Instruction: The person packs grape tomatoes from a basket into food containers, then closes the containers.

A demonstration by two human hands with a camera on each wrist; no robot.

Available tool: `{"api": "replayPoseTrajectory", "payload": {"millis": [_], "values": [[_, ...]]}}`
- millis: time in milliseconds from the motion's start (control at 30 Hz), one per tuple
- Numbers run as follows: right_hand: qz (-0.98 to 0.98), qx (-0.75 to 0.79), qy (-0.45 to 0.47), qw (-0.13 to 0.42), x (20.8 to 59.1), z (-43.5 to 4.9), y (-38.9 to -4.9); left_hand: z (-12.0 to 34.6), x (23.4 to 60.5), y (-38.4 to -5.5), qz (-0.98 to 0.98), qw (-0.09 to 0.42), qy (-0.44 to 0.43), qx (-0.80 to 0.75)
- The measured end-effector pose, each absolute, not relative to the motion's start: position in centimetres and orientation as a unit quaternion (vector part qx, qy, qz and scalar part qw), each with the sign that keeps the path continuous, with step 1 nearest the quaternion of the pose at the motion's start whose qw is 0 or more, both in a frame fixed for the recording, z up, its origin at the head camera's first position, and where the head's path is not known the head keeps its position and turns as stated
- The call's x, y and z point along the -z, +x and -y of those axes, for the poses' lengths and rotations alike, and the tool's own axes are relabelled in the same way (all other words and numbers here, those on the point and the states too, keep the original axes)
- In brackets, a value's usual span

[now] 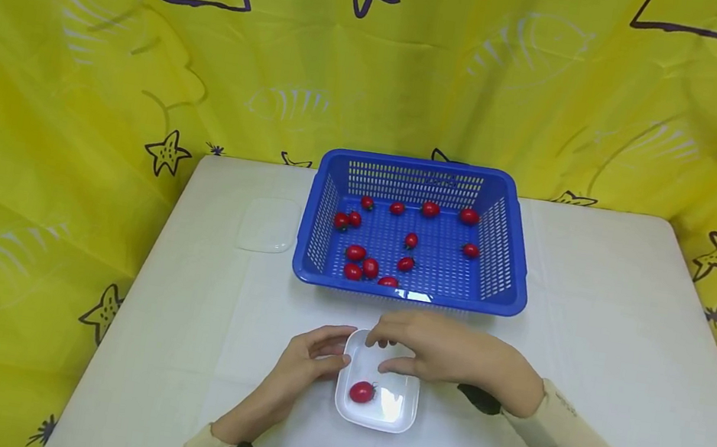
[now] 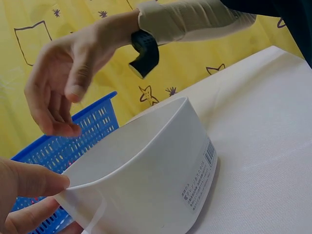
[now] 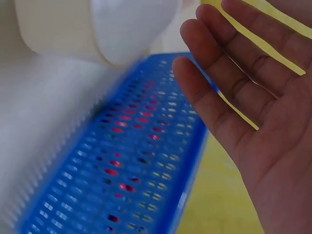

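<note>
From my feed, a yellow patterned curtain (image 1: 419, 94) backs the white table (image 1: 175, 335). The blue basket (image 1: 458, 302) sits just beyond the hands, probably for a short reach. I see the right hand (image 1: 433, 349) above the white box (image 1: 360, 359), fingers loosely bent and thumb apart; the right wrist view shows them spread, with nothing in their grasp that I can see. The left hand (image 1: 302, 366) pinches the box's wall, thumb at the rim, which I judge steadies it. A flat lid (image 1: 268, 224) lies left of the basket, set aside, I suppose, to leave the box uncovered. Smallest, one tomato (image 1: 362, 392) rests on the box floor, toward its near left corner; other tomatoes (image 1: 370, 268) lie scattered inside the basket, whose walls presumably stop them rolling away.
</note>
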State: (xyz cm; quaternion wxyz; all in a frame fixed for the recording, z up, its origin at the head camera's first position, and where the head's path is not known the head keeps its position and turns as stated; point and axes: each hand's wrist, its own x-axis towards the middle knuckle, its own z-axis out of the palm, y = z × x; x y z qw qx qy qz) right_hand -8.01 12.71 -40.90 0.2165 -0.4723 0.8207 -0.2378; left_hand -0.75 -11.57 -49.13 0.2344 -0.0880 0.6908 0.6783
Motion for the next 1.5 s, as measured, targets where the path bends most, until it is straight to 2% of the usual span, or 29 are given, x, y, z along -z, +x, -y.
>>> {"api": "replayPoseTrajectory", "payload": {"millis": [333, 767, 1500], "values": [[-0.824, 0.279, -0.447, 0.209, 38.1, -13.4, -9.9, 11.5, 49.1, -0.8, -0.688, 0.237, -0.092, -0.680], [-0.834, 0.313, -0.404, 0.208, 36.6, -14.7, -14.5, 11.5, 49.0, -0.7, -0.686, 0.236, -0.096, -0.681], [-0.856, 0.319, -0.330, 0.239, 37.2, -15.9, -22.1, 11.5, 49.1, -0.7, -0.690, 0.237, -0.099, -0.677]]}}
